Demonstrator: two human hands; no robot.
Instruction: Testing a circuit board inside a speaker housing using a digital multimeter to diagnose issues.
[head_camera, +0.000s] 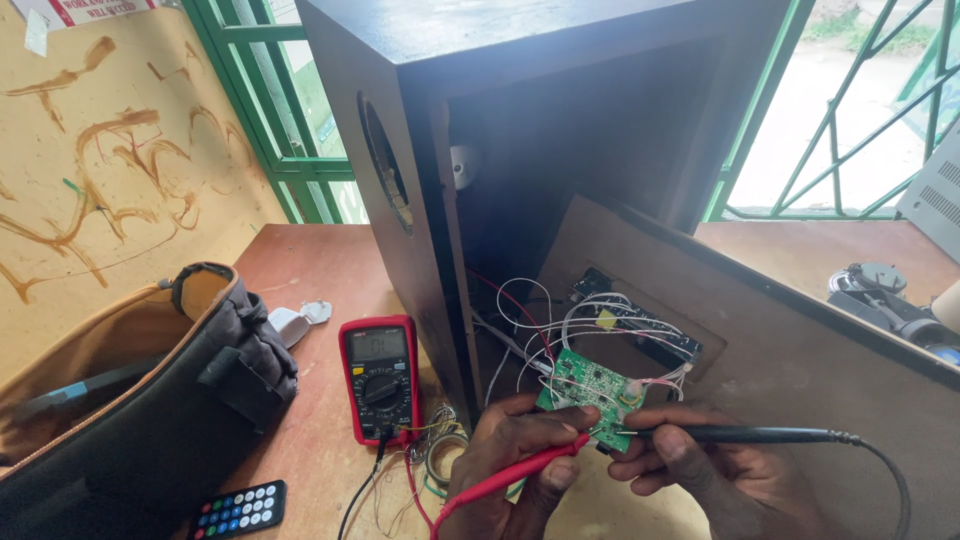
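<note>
My left hand (515, 465) grips a red test probe (520, 475) whose tip points up at a small green circuit board (592, 392). My right hand (705, 465) holds a black test probe (745, 434), its tip touching the board's lower right edge. White and red wires (560, 325) run from the board into the open back of a dark wooden speaker cabinet (520, 150). Both probe leads trail toward a red multimeter (379, 378) lying flat just left of my left hand.
The cabinet's brown back panel (800, 350) leans open at right. A black and tan bag (150, 390) lies at left, a black remote control (240, 508) in front of it. Coiled wire (440, 455) sits beside the meter. Green window bars (850, 110) stand behind.
</note>
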